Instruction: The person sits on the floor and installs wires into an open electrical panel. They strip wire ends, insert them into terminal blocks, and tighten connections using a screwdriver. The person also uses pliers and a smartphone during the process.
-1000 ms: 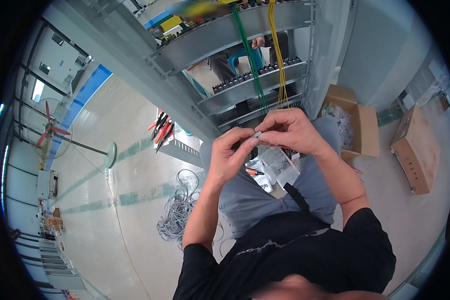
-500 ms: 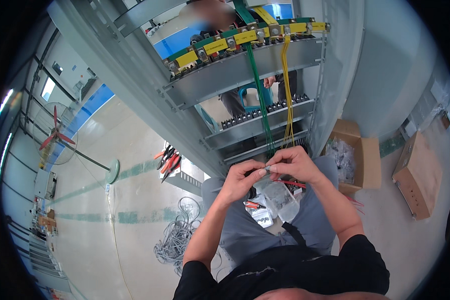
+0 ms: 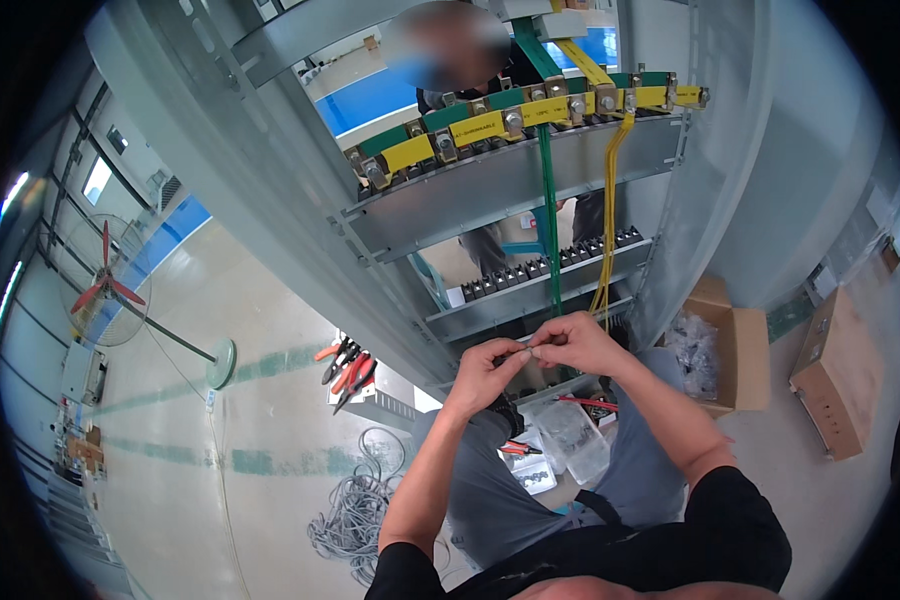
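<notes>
Both hands have dropped lower beneath the grey terminal rail [image 3: 540, 275]; left hand [image 3: 485, 370] and right hand [image 3: 580, 343] pinch a small pale fitting [image 3: 532, 351], seemingly mid-assembly; next calls for fine fingertip alignment.

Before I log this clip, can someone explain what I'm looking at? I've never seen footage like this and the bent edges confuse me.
This is a wide fisheye camera worn on a person's head, looking down, so straight edges curve. No machine: the two bare forearms rising from the bottom are the wearer's own. The left hand and right hand meet at the fingertips, pinching a small pale part too tiny to identify. Ahead stands an open grey metal cabinet with a green and yellow bar across the top and green and yellow cables running down. Below the hands sit clear plastic bags. On the floor lie orange-handled pliers, a coil of grey cable and open cardboard boxes. Another person stands behind the cabinet.
</notes>
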Available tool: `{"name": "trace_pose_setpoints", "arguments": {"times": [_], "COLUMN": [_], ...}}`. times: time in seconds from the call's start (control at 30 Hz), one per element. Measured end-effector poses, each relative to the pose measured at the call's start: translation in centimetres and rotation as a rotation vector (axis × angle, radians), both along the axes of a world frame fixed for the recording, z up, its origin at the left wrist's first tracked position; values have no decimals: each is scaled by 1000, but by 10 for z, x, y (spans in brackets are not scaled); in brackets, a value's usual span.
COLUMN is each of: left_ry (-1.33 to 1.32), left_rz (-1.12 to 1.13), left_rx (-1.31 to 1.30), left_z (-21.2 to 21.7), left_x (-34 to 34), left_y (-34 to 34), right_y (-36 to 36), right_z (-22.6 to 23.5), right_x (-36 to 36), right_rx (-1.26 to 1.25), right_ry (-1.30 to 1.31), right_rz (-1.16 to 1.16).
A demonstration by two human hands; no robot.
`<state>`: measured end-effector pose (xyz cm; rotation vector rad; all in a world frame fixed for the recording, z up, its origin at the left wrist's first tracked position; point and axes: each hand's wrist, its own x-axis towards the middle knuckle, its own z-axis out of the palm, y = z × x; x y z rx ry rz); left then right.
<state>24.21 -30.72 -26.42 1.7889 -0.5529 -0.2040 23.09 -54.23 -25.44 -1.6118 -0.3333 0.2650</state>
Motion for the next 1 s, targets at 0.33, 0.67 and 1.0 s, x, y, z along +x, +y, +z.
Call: {"name": "trace_pose_setpoints", "arguments": {"times": [0.33, 0.67, 1.0], "left_ry": [78, 193, -37], "left_rz": [-7, -7, -5], "left_rx": [2, -86, 46], "left_z": [-53, -70, -54], "left_x": [35, 44, 37], "left_y": [0, -20, -27], "right_y": [4, -18, -27], "right_z": [-44, -63, -48], "right_x": [40, 48, 37], "right_rx": [-91, 115, -23], "right_ry": [45, 134, 46], "right_rz": [12, -23, 18]}}
